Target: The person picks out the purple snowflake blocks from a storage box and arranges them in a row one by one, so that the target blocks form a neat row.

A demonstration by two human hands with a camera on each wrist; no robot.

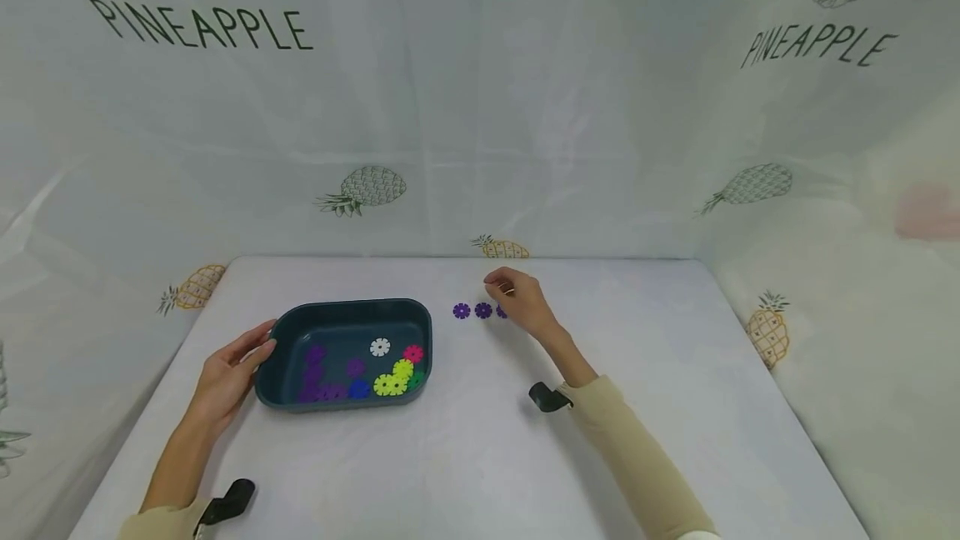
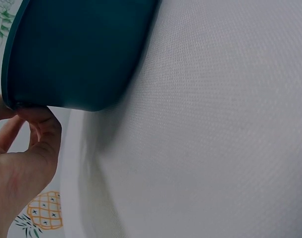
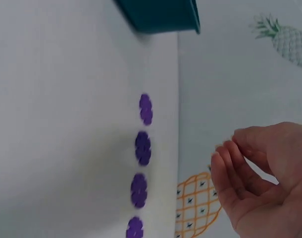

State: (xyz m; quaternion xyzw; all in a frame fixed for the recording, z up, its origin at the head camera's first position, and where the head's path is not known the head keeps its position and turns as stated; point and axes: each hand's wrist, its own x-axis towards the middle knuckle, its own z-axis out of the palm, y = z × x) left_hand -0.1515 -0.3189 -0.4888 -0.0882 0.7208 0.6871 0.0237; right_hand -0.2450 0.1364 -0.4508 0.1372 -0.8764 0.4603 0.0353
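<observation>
My left hand [image 1: 227, 377] grips the left end of a dark teal tray [image 1: 341, 407], its thumb and fingers at the rim. In the left wrist view, the bent fingers [image 2: 44, 131] hold the edge of the tray. My right hand [image 1: 522, 300] hovers over the table, with loosely bent fingers and nothing visible between them. Beside and below it, several purple snowflake discs [image 3: 143, 148] lie in a row, with small gaps between them. In the head view, the hand partly covers this row.
Inside the tray lie several purple discs [image 1: 332, 392], yellow discs [image 1: 390, 384], a white disc [image 1: 380, 347], a pink disc [image 1: 413, 353], a blue disc [image 1: 359, 388] and a green disc [image 1: 416, 379]. A pineapple-print curtain [image 1: 487, 123] hangs behind the white table [image 1: 465, 473].
</observation>
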